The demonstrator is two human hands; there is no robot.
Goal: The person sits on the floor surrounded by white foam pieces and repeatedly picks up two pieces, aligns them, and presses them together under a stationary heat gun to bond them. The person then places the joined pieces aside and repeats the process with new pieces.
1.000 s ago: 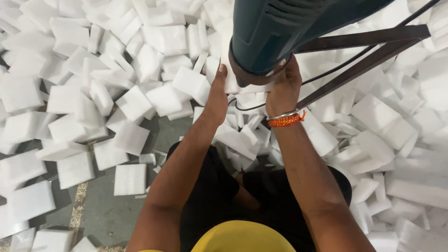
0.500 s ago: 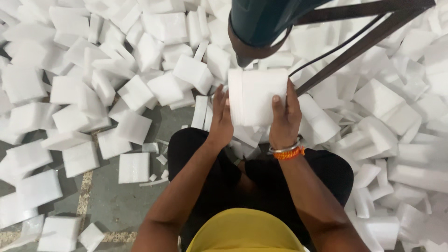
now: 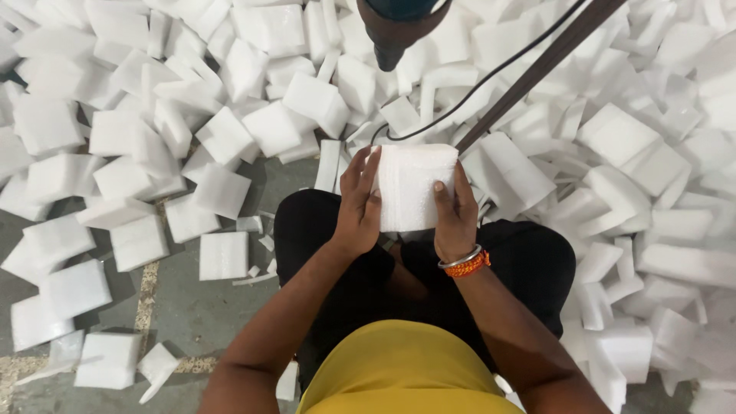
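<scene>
A white foam block (image 3: 415,184) is held between both my hands above my lap. My left hand (image 3: 359,205) grips its left side, fingers lying along the edge. My right hand (image 3: 456,216) grips its right side, thumb on the front face; an orange bead bracelet and a metal bangle sit on that wrist. Straight above the block, at the top edge of the view, hangs the dark teal nose of a power tool (image 3: 399,23), apart from the block.
White foam blocks (image 3: 230,107) lie heaped all around on the grey floor (image 3: 199,314), thick on the right. A black cable (image 3: 491,77) and a dark metal bar (image 3: 537,73) run diagonally from the top right down to the block.
Both hands came down from the power tool, bringing the foam block lower and closer to my lap. The tool now sits farther up and smaller in view.
</scene>
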